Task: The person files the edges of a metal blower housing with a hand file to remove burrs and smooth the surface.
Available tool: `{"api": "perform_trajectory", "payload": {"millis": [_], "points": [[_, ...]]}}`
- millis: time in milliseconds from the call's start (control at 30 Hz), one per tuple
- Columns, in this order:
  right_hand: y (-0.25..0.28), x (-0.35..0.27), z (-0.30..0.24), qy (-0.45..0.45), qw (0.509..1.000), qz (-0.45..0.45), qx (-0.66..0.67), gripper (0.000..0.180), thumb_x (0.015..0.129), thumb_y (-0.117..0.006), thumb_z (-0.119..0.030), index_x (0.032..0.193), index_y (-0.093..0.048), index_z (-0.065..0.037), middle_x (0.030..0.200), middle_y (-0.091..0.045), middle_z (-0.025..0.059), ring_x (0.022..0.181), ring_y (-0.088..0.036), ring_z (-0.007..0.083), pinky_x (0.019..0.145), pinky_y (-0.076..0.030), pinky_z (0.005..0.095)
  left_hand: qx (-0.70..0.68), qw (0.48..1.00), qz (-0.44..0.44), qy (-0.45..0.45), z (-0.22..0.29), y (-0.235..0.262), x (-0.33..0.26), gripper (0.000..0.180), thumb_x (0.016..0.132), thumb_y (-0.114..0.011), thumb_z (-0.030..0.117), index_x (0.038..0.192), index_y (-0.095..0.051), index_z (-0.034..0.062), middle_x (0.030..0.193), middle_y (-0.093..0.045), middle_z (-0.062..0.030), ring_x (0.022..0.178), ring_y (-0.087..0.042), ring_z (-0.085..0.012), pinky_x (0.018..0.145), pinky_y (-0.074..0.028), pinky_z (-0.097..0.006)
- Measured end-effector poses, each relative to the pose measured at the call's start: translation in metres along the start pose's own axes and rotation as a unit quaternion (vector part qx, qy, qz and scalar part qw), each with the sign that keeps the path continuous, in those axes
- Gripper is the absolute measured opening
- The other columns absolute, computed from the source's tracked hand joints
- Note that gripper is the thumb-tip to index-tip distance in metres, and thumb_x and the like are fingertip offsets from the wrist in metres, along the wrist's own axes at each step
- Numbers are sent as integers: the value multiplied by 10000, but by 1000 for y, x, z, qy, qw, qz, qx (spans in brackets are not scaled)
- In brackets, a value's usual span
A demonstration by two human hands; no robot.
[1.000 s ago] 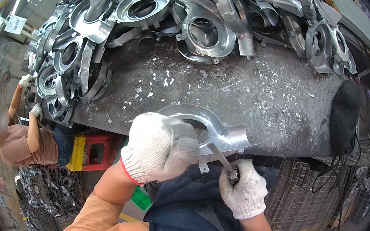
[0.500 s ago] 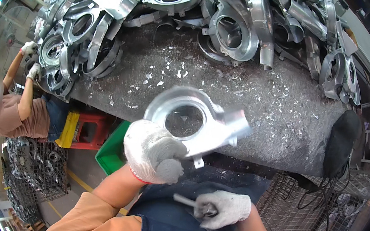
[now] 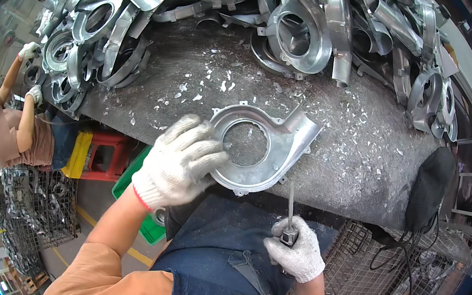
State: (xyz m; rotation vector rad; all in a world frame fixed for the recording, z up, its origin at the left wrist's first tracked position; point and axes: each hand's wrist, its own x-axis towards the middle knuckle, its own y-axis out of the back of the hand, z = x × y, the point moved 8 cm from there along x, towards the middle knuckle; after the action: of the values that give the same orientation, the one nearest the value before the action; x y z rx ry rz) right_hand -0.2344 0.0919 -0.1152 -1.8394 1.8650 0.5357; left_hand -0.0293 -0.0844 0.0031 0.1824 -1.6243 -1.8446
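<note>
Casting now down flat on the bench, no longer lifted; left hand spread on its rim; right hand lower, file pointing up.

We see a grey table running across the middle of the frame, its top scattered with pale metal flakes. A silvery ring-shaped casting lies flat near its lower edge. Along the upper edge and upper left, a heap of similar castings rests on it
</note>
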Motion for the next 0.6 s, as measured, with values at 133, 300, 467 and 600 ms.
{"api": "perform_trajectory", "payload": {"millis": [133, 300, 467, 600], "points": [[-4, 1, -15, 53, 981, 74, -173, 321, 861, -876, -174, 1101, -684, -81, 882, -748, 86, 784, -757, 236, 706, -608, 383, -58, 994, 17, -92, 5, -9, -8, 440, 570, -918, 308, 967, -811, 152, 967, -742, -31, 1032, -727, -319, 1059, -568, -549], [-17, 1, -37, 32, 956, 70, -283, 308, 903, -838, -299, 1115, -714, -113, 1008, -808, 162, 979, -796, 404, 840, -634, 479, -152, 981, 19, -123, 40, 0, -14, 362, 588, -899, 368, 864, -777, 168, 834, -664, 8, 883, -684, -276, 912, -576, -482], [-11, 6, -22, 35, 983, -111, -139, 250, 854, -864, -181, 1020, -726, -54, 924, -781, 81, 840, -767, 229, 786, -604, 372, -197, 976, 7, -95, 51, -1, -10, 311, 611, -909, 328, 847, -776, 175, 773, -617, 30, 764, -647, -237, 713, -487, -436], [-19, -1, -26, 12, 984, -143, -103, 175, 853, -862, -128, 940, -730, -52, 876, -763, 75, 798, -747, 200, 761, -591, 334, -261, 964, 7, -43, 54, 0, -11, 303, 625, -931, 297, 867, -797, 176, 746, -646, 31, 696, -638, -231, 661, -458, -438]]}}
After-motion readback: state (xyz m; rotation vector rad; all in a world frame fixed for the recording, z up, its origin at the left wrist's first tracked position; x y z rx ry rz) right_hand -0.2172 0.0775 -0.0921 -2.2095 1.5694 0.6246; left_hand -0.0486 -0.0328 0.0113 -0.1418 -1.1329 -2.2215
